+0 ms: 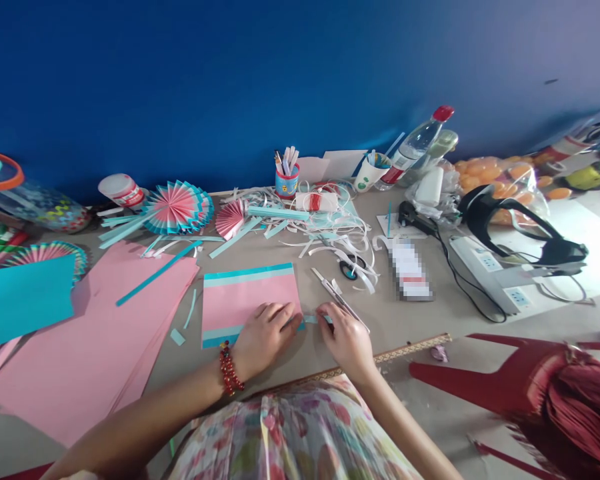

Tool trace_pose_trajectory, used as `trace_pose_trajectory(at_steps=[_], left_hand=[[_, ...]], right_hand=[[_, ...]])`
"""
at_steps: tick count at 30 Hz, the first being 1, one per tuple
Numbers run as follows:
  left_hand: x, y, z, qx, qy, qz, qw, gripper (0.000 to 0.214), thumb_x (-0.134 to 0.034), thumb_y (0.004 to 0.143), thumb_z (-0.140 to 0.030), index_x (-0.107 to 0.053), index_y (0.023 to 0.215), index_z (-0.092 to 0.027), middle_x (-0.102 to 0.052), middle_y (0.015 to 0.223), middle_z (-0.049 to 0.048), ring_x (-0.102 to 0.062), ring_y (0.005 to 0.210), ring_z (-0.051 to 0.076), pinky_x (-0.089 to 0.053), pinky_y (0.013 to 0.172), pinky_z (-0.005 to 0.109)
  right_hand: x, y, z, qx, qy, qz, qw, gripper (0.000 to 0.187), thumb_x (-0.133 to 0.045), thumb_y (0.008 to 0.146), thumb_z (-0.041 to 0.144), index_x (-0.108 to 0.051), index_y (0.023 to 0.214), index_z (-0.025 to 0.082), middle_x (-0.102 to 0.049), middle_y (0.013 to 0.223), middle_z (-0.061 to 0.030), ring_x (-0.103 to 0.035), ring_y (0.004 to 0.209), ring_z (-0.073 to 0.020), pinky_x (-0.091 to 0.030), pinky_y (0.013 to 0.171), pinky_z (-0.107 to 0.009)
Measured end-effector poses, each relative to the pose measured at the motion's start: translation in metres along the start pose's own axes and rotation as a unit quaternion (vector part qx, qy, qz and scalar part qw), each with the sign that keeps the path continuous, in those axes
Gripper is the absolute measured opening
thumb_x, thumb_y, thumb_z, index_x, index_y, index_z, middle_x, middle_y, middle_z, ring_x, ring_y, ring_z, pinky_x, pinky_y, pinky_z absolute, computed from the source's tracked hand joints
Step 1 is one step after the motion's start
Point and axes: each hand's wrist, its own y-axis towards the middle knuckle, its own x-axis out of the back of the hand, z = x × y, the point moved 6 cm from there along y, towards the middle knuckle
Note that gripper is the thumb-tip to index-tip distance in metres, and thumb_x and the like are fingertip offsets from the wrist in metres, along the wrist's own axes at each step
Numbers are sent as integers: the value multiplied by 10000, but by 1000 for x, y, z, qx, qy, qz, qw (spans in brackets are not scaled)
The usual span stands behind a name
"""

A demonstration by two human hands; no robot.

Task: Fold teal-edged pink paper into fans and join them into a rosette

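Note:
A pink paper sheet with blue and pale blue bands along its far and near edges lies flat on the table. My left hand rests open on its near right part, fingers spread and palm down; a beaded bracelet circles that wrist. Just right of the sheet, my right hand has its fingers curled closed around the end of a narrow pale blue paper strip. A slim white cutter-like tool lies beside the right hand, partly behind it. Black-handled scissors lie farther back among paper scraps.
Large pink sheets and a blue sheet cover the left side. Folded paper rosettes, curled white strips and a pen cup stand behind. A phone, bottle and power strip are right.

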Motion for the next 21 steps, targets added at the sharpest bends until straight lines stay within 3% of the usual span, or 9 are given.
trace_pose_trajectory(at_steps=[5, 8, 11, 13, 17, 19, 21], left_hand=[[2, 0, 1, 10, -28, -11, 999, 319, -538, 948, -267, -555, 1266, -251, -570, 1301, 91, -531, 1100, 271, -451, 905, 435], [2, -1, 0, 2, -31, 1, 1000, 374, -563, 923, -264, -528, 1294, -236, -563, 1308, 95, -519, 1118, 279, -448, 926, 445], [1, -2, -2, 3, -8, -2, 1000, 419, -573, 909, -244, -509, 1323, -260, -557, 1296, 100, -511, 1131, 288, -440, 933, 456], [-1, -2, -3, -2, 3, -11, 1000, 434, -582, 900, -219, -513, 1322, -289, -555, 1285, 94, -508, 1139, 287, -427, 952, 461], [-4, -5, -4, -27, 1, -23, 999, 433, -604, 884, -219, -524, 1301, -304, -548, 1294, 76, -511, 1126, 275, -429, 947, 437], [-2, -8, -5, -44, -2, -21, 999, 386, -589, 898, -234, -532, 1274, -299, -544, 1308, 62, -508, 1134, 265, -423, 961, 426], [2, -10, -7, -61, -7, -8, 998, 316, -576, 916, -272, -548, 1229, -286, -551, 1303, 48, -507, 1141, 253, -410, 993, 422]], right_hand=[[13, -13, -9, -26, 39, -34, 998, 176, -418, 949, 247, -589, 927, 211, -709, 835, -44, -660, 674, -184, -455, 615, -264], [32, -21, -20, -55, 116, -41, 991, 183, -458, 964, 337, -602, 956, 223, -704, 830, -31, -654, 669, -168, -477, 605, -251], [46, -9, -27, -49, 200, -15, 978, 217, -484, 958, 374, -634, 997, 222, -699, 766, -26, -650, 636, -158, -493, 568, -239], [55, 16, -31, -28, 247, -19, 968, 246, -498, 947, 389, -651, 1016, 209, -697, 746, -30, -636, 595, -150, -503, 550, -242], [80, 97, -44, 11, 273, -125, 954, 328, -500, 929, 431, -634, 1095, 181, -710, 802, -53, -656, 637, -163, -552, 629, -292], [88, 133, -47, 16, 206, -174, 963, 405, -470, 924, 431, -600, 1199, 164, -726, 959, -106, -697, 765, -211, -574, 711, -365], [87, 151, -39, 50, 66, -198, 977, 517, -564, 869, 407, -545, 1314, 143, -651, 1228, -182, -655, 1052, -300, -526, 901, -485]])
